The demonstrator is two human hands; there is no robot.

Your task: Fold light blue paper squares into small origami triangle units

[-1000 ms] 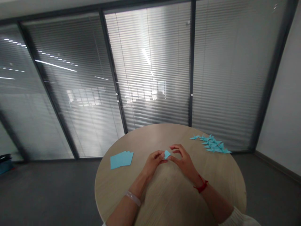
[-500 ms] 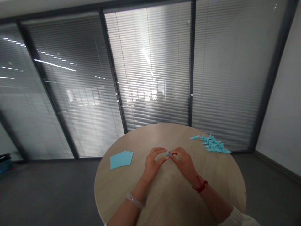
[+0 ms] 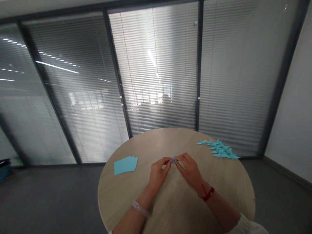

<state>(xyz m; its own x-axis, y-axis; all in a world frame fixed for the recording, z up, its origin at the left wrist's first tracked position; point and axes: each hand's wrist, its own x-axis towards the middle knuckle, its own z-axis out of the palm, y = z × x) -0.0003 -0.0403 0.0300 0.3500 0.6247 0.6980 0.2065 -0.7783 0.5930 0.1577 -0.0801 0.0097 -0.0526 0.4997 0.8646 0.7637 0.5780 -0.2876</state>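
Between my fingertips is a small folded piece of blue paper [image 3: 173,159], mostly covered by the fingers. My left hand [image 3: 158,170] pinches its left side between thumb and fingers. On the other side, my right hand [image 3: 189,168] pinches it the same way. Both hands are just above the wooden table, near its middle. A group of blue paper cranes [image 3: 220,149] lies at the far right of the table. Flat sheets of blue paper [image 3: 126,165] overlap to the left of my left hand.
The round wooden table [image 3: 170,208] has its far edge close to a glass partition with blinds [image 3: 158,65]. A white wall [image 3: 292,97] stands at the right. A dark object [image 3: 5,168] sits on the floor at the far left.
My left fingers have closed in from a wider spread to a tighter pinch on the folded paper. The right hand has barely shifted; the sheets and cranes stay put.
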